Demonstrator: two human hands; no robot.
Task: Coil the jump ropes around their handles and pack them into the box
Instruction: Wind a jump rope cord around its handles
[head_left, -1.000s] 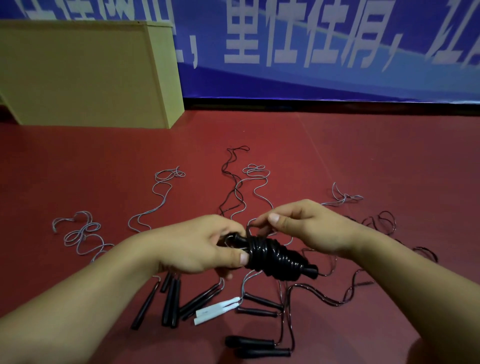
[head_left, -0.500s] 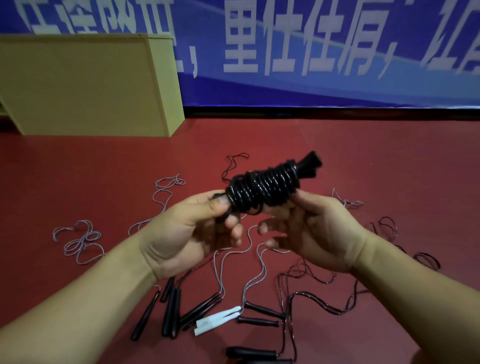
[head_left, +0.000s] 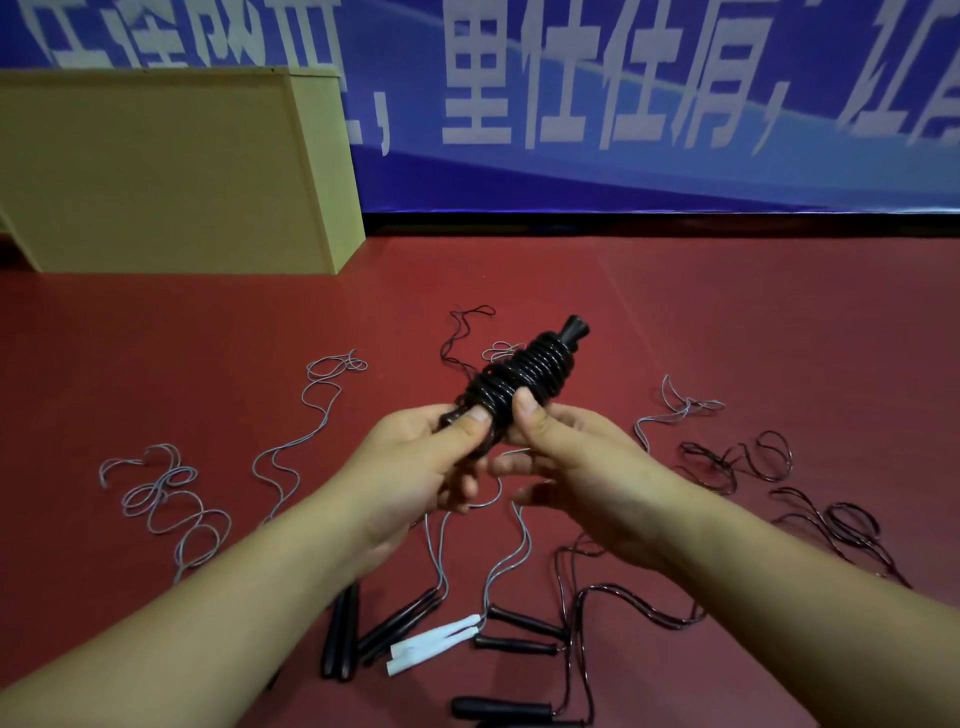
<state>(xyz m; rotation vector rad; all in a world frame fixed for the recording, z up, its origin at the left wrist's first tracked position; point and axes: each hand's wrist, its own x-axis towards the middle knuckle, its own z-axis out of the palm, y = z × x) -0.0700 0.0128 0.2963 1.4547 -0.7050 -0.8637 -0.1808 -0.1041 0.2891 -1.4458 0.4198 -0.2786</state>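
Both hands have shifted on the black jump rope coiled around its handles (head_left: 524, 374) since half a second ago: the right thumb, then underneath, now presses on top of the coils, and the bundle's far end points more steeply up and away.

At far left, a tall yellow-tan box (head_left: 171, 171) stands on the dark red floor (head_left: 753, 322), well apart from the hands. In front of it, loose grey ropes (head_left: 166, 499) lie in loops on the floor, their strands running toward the person. A row of slim black handles (head_left: 340, 639) rests beside the left forearm.

The left hand (head_left: 415, 467) grips the near end of the coiled bundle, thumb laid across the top and fingers curled beneath. The bundle is held in the air above the floor, tilted up to the right, with a flared black handle tip (head_left: 576, 328) sticking out past the coils. The right hand (head_left: 576, 467) pinches the bundle's middle, thumb on top and fingers wrapped under it, the two thumbs just beside each other.

Below the hands, a pair of white handles (head_left: 434, 644) lies among more black handles (head_left: 519, 629). To the right, uncoiled black ropes (head_left: 737, 462) sprawl in tangles across the floor. Along the back runs a blue banner with large white characters (head_left: 623, 104).
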